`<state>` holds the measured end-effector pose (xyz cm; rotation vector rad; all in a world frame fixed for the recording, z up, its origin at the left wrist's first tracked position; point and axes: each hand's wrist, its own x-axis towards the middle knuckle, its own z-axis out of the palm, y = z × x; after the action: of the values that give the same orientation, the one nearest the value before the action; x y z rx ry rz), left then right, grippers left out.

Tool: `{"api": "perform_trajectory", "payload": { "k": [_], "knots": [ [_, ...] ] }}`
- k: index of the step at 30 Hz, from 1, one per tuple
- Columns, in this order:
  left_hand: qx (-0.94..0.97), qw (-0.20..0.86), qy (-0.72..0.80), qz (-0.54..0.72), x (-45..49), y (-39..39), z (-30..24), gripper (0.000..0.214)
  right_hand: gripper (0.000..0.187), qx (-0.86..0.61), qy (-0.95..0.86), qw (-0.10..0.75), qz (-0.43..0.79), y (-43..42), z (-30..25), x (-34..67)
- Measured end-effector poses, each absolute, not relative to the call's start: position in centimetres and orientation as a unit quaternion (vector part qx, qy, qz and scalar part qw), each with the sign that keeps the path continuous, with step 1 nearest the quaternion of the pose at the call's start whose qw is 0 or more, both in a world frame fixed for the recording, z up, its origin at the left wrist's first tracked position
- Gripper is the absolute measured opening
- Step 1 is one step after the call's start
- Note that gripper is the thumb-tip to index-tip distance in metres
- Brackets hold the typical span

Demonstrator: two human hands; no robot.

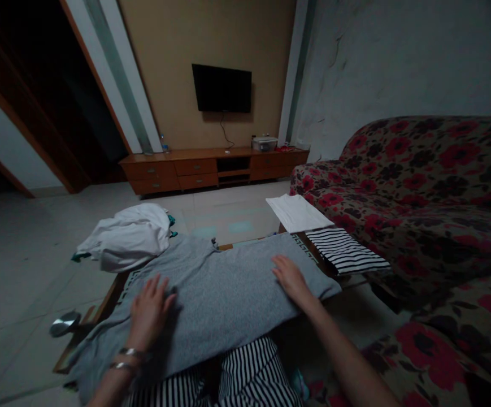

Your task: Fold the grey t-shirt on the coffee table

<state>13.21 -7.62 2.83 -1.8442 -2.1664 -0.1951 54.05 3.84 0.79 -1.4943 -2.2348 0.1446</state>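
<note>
A grey garment lies spread flat across a low wooden table in front of me. My left hand, with bracelets at the wrist, rests palm down on its left part, fingers apart. On the garment's right part lies my right hand, also flat with fingers spread. Neither hand grips anything.
A pile of white clothes sits at the table's far left. A folded white cloth and a folded black-and-white striped cloth lie at the far right. A floral sofa runs along the right. A TV cabinet stands by the far wall.
</note>
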Motion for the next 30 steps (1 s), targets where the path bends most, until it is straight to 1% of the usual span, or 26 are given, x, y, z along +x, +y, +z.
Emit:
{"api": "perform_trajectory", "payload": {
  "k": [3, 5, 9, 13, 18, 20, 22, 24, 27, 30],
  "knots": [
    [-0.720, 0.117, -0.677, -0.100, 20.7, -3.9, 1.7, 0.050, 0.046, -0.452, -0.862, 0.220, 0.067, 4.7, -0.4, 46.4],
    [-0.762, 0.097, -0.631, -0.114, 24.0, -1.7, 0.6, 0.052, 0.048, -0.420, -0.880, 0.208, 0.074, 5.0, -1.6, 43.7],
    [-0.786, 0.025, -0.613, -0.084, 26.2, 1.0, -1.5, 0.052, 0.045, -0.419, -0.885, 0.190, 0.068, 5.8, -3.8, 44.6],
    [-0.779, -0.006, -0.623, -0.073, 25.7, 1.8, -2.6, 0.053, 0.041, -0.468, -0.860, 0.200, 0.030, 7.3, -5.4, 50.9],
    [-0.776, -0.016, -0.624, -0.084, 25.6, 1.3, -2.8, 0.054, 0.039, -0.596, -0.774, 0.214, -0.033, 9.7, -6.3, 57.6],
    [-0.776, -0.025, -0.622, -0.102, 25.4, 1.5, -2.8, 0.051, 0.035, -0.633, -0.747, 0.198, -0.045, 11.3, -5.7, 58.3],
    [-0.776, -0.039, -0.615, -0.134, 24.8, 2.4, -2.4, 0.043, 0.033, -0.660, -0.728, 0.180, -0.048, 13.4, -4.7, 58.3],
    [-0.767, -0.044, -0.617, -0.171, 23.6, 4.5, -1.6, 0.039, 0.037, -0.687, -0.707, 0.164, -0.036, 15.9, -3.4, 58.0],
    [-0.736, -0.012, -0.650, -0.187, 20.5, 9.4, 0.4, 0.052, 0.049, -0.712, -0.689, 0.132, 0.018, 19.5, -1.9, 57.7],
    [-0.727, 0.008, -0.679, -0.102, 16.4, 14.7, 2.3, 0.060, 0.054, -0.704, -0.699, 0.112, 0.059, 22.2, -1.2, 57.6]
  ]
}}
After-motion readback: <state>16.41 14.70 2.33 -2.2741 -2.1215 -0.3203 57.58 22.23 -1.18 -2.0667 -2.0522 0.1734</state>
